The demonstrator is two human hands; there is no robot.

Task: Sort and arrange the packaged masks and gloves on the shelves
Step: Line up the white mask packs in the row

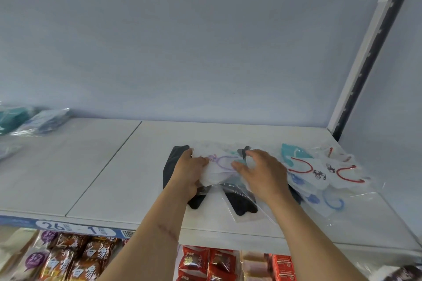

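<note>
1. On the white shelf (109, 173), both hands meet over a loose heap of packaged masks to the right of the middle.
2. The left hand (190, 172) grips a white mask with a purple ear loop (219, 164) in clear wrap; thumb on top, fingers curled under its left edge, so the grip is pinching that packet.
3. The right hand (262, 172) hovers over the same packet's right side, fingers spread and slightly bent. Its grip is open; whether the fingertips touch the wrap cannot be told.
4. Under the held packet lie black masks (239, 203) in clear bags, one poking out to the left behind the left hand, another pointing toward the shelf's front edge.
5. Just right of the hands lie more packets: a teal mask (294, 151), white masks with red ear loops (319, 171) and a mask with blue loops (331, 203) nearest the front.
6. At the far left of the shelf sits a separate pile of bagged teal and blue items (34, 121), blurred.
7. Below, a blue shelf label strip (68, 227) runs along the front edge, above snack packets (75, 258) in brown and red.
</note>
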